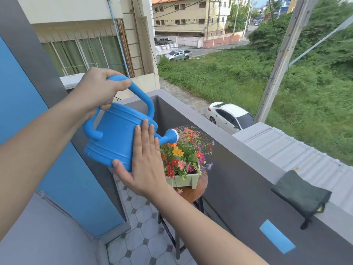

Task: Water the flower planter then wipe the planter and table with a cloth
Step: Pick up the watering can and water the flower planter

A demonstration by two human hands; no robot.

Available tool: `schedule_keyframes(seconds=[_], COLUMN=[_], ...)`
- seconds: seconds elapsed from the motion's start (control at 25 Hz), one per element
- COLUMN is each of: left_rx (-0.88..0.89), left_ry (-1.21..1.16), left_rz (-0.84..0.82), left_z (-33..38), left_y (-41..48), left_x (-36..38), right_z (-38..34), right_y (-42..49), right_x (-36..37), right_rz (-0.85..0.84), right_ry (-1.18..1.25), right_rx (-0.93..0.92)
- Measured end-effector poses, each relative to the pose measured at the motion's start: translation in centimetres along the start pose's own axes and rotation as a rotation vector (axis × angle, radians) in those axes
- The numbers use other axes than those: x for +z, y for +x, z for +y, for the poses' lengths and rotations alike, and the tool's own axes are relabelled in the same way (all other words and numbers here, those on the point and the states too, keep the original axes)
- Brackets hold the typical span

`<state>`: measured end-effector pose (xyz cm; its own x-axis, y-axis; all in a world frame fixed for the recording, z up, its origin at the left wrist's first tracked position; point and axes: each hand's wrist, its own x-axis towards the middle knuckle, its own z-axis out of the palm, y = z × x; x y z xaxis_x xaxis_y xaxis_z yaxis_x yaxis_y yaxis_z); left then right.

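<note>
Round table (198,190) mostly hidden under planter (186,179) and hands.

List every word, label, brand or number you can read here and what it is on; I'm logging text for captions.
None can be read.
Watering can: plain blue, no label visible.
Planter: no marking visible.
Dark cloth on the balcony wall: a small yellow tag, too small to read.
Blue strip on the wall: blank.
Parked cars and far buildings: plates and signs too small or blurred.
</note>
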<state>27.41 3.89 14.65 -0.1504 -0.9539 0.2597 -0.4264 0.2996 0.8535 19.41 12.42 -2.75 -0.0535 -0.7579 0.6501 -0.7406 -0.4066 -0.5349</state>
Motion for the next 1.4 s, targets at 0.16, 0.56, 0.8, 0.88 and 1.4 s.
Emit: schedule_keyframes(seconds=[0.16, 0.56, 0.8, 0.88, 1.4], left_rx=[-0.013, -0.051, -0.041, -0.048, -0.030], left_ry=[0.054, -0.015, -0.076, -0.138, -0.475], left_rz=[-0.033, -0.135, 0.123, 0.175, 0.583], left_z=[0.4, 0.8, -2.2, -3.9, -10.9], left_y=[0.1, -1.0, -2.1, -3.1, -10.3], left_x=[0.0, 0.7, 0.3, 0.2, 4.3], right_z=[-0.7, -1.2, 0.5, 0.6, 3.1], right_y=[-0.4, -1.9, -1.6, -2.3, -4.0], right_x=[-0.3, -0.3, -0.5, -0.1, 1.7], right_rz=[-0.025, 0.053, -0.105, -0.147, -0.214], right_ry=[-0.012, -0.012, 0.023, 0.028, 0.087], right_rx=[0.024, 0.041, 0.031, 0.035, 0.110])
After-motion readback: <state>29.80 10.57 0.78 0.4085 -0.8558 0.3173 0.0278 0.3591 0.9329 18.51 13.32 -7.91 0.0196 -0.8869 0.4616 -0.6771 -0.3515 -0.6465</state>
